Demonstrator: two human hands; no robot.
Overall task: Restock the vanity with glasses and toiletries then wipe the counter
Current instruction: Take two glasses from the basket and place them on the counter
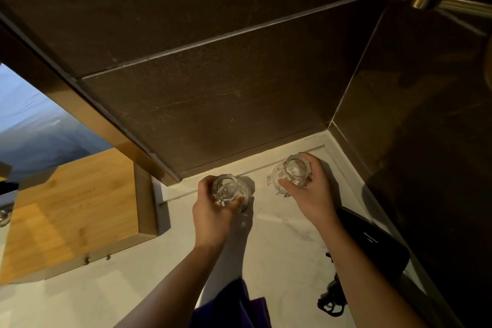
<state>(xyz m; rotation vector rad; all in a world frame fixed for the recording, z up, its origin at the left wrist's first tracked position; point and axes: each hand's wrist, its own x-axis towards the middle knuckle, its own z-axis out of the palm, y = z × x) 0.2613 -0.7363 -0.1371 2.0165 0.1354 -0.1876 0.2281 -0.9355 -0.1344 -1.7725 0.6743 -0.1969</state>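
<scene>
Left hand [213, 210] wrapped round one upright glass [229, 189], right hand [308, 184] round another glass [295, 170], nearer the back corner. Both at the surface [279, 242]; cannot tell whether resting or just above.

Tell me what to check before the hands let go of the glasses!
1. Left hand grips left glass: ok.
2. Right hand grips right glass: ok.
3. Glasses apart, not touching: ok.
4. Glasses resting on the counter: cannot tell.
5. Black case clear of the right glass: ok.
6. Glasses upright: ok.
</scene>
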